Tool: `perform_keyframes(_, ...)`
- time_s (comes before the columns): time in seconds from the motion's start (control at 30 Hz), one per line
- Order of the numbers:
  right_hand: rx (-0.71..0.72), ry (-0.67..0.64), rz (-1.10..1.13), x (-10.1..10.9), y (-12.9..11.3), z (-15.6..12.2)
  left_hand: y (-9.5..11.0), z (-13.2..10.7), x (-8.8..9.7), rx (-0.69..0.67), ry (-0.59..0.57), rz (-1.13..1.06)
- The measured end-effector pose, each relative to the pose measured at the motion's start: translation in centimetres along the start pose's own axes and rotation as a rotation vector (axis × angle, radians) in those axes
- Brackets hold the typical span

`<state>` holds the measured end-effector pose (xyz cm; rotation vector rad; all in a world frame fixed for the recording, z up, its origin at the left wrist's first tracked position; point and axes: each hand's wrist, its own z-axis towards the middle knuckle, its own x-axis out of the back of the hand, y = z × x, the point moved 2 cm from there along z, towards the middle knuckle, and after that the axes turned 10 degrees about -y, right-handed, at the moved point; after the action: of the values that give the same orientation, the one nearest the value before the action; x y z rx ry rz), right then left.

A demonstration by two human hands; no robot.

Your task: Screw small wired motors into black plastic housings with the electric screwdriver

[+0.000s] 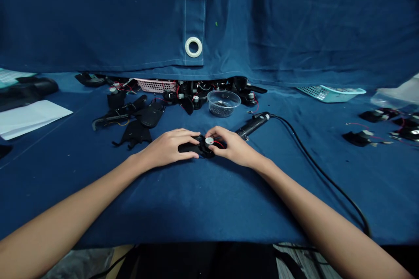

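Observation:
My left hand (166, 148) lies over the left end of a black plastic part (193, 147), its fingers pressing down on it. My right hand (231, 146) grips the other end, with the fingertips beside a small silver motor (209, 141) that sits on the part. Red wires (219, 143) run from the motor under my right fingers. Just beyond my right hand lies a black electric screwdriver (253, 126), not held. Its black cable (314, 161) curves away to the lower right. The underside of the part is hidden.
A clear plastic bowl (223, 103) of small black screws stands ahead on the blue cloth (163, 209). Loose black parts (134, 133) and a pink basket (155, 86) lie beyond the hands. A teal basket (330, 93), wired motor parts (360, 138) and white paper (29, 118) lie to the sides.

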<state>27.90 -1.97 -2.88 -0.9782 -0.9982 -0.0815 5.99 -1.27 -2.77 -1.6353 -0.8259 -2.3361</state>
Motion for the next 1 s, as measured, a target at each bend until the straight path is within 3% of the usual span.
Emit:
perform_keyframes(0.67,0.036,0.066,-0.036,-0.5,0.0,0.0,-0.1,-0.2,-1.5,-0.055,0.102,-0.021)
perform_keyframes(1.0,0.034,0.080,-0.010,-0.8,0.4,0.1,0.2,-0.2,-0.9,-0.014,-0.015,0.003)
